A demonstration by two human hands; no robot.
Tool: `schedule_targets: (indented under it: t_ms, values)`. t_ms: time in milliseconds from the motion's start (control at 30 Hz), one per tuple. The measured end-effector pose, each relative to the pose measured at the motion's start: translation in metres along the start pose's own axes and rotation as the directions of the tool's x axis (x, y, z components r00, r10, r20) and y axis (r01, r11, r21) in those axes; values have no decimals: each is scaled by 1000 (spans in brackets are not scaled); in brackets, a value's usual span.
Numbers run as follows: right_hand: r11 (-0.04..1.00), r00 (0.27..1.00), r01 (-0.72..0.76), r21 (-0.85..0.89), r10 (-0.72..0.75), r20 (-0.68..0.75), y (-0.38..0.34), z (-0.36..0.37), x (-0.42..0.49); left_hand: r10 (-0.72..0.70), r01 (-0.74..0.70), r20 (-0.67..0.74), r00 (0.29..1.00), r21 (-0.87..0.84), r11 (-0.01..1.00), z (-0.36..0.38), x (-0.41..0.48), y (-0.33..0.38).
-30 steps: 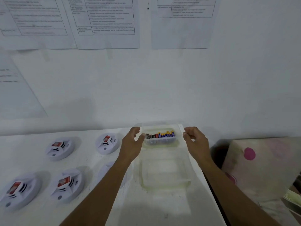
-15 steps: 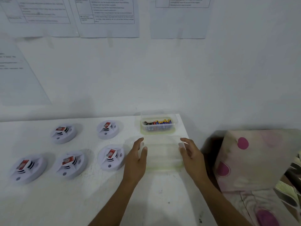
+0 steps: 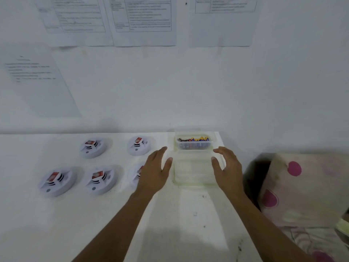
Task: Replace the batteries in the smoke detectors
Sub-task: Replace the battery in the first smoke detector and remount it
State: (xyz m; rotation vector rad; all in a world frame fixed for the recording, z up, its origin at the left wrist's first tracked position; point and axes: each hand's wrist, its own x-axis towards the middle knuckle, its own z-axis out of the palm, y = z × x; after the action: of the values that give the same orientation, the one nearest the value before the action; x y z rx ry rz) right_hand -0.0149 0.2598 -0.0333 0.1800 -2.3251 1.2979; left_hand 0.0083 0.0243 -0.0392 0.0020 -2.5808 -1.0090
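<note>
Overall: a white table (image 3: 56, 224) against a white wall (image 3: 188, 91), seen from above, with two bare forearms reaching forward over it
Left hand (image 3: 154, 172): palm down, fingers spread apart, holding nothing; it hovers just left of the empty container and covers most of one detector
Right hand (image 3: 227, 170): fingers loosely curled and apart, holding nothing; it sits at the right edge of the empty container, and whether it touches the rim cannot be told
Empty container (image 3: 192, 171): clear plastic, rectangular, resting on the table between the two hands
Battery container (image 3: 194, 142): clear plastic tub just beyond the fingertips of both hands, at the far right corner of the table, touching or nearly touching the far edge of the empty one
Batteries (image 3: 194, 139): a mixed heap inside that tub, dark, blue, yellow and red casings; individual cells too small to tell apart
Smoke detectors (image 3: 99, 179): round white units, each with a red block on top, lying left of the left hand; two in a far row, two fully visible in a near row, a fifth (image 3: 137, 173) partly hidden under the left hand
Printed sheets (image 3: 143, 19): taped on the wall above and beyond both hands; text illegible
Cushion (image 3: 302, 188): pale fabric with pink dots, right of the right forearm, off the table edge
</note>
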Motion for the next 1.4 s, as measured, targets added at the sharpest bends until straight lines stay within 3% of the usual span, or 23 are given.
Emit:
schedule_targets:
  t_ms: [67,100,200,267,400,467,533,600,667,767,900,1133,1300,1400]
  values:
    - [992,993,118,-37,-118,1,-15,8,-4,97,-112,61,993,314,943,-18,2,-23]
    - [986,987,158,-44,-157,17,-22,12,-6,76,-122,123,989,421,899,-25,2,-33]
    - [974,971,223,-36,-218,100,-44,27,-15,-54,-87,262,963,498,863,-38,-8,-53]
    - [966,956,259,-14,-254,149,-57,39,-23,-8,-98,253,967,401,911,-43,-16,-63]
    - [959,937,284,22,-282,206,-77,61,-36,207,-273,235,950,297,915,-45,-24,-77]
    - [962,940,272,39,-274,204,-86,72,-41,190,-217,170,967,159,963,-49,-23,-72]
    - [966,946,250,63,-258,199,-97,83,-45,76,-70,71,995,-87,994,-58,-21,-63]
    - [971,953,216,99,-232,196,-108,96,-48,-78,90,47,996,-377,922,-72,-17,-54]
    - [978,956,174,113,-196,219,-120,111,-53,-190,215,109,976,-632,745,-86,-13,-51]
    - [982,943,133,135,-167,288,-140,131,-64,-227,312,224,948,-797,518,-98,-9,-52]
    - [983,961,71,167,-112,254,-161,155,-77,-267,442,367,891,-836,325,-111,-5,-54]
    - [993,979,38,115,-60,194,-181,166,-89,-137,552,537,832,-826,116,-128,-11,-69]
    - [994,963,111,-18,-103,247,-184,159,-86,-125,565,553,824,-819,99,-129,-10,-75]
    - [979,965,202,14,-202,165,-179,153,-78,-97,550,542,835,-827,117,-130,-4,-74]
